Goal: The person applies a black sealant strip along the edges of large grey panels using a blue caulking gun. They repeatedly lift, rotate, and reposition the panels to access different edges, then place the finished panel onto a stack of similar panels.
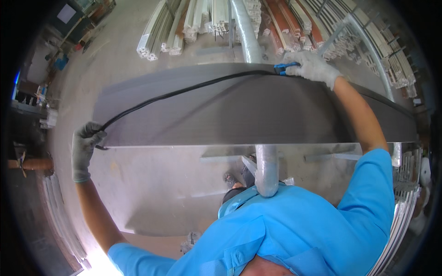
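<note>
A long dark grey panel (221, 115) lies crosswise before me, raised above the floor on wrapped supports. A thin black flexible strip (184, 89) arches over it from its left end to its far edge. Beyond the panel's left end, my gloved left hand (86, 147) is closed around the strip, with a short tail hanging below the fingers. My gloved right hand (313, 68) is closed on a blue hand tool (285, 68) at the far edge. The tool's head is against the strip; I cannot tell its exact kind or whether its jaws grip the strip.
Plastic-wrapped support bars (266, 168) show in front of and behind the panel. Stacks of white profiles (184, 30) and reddish-brown profiles (287, 23) lie beyond it. A metal rack frame (368, 41) with long profiles stands at the far right. More long pieces (60, 216) lie at the left.
</note>
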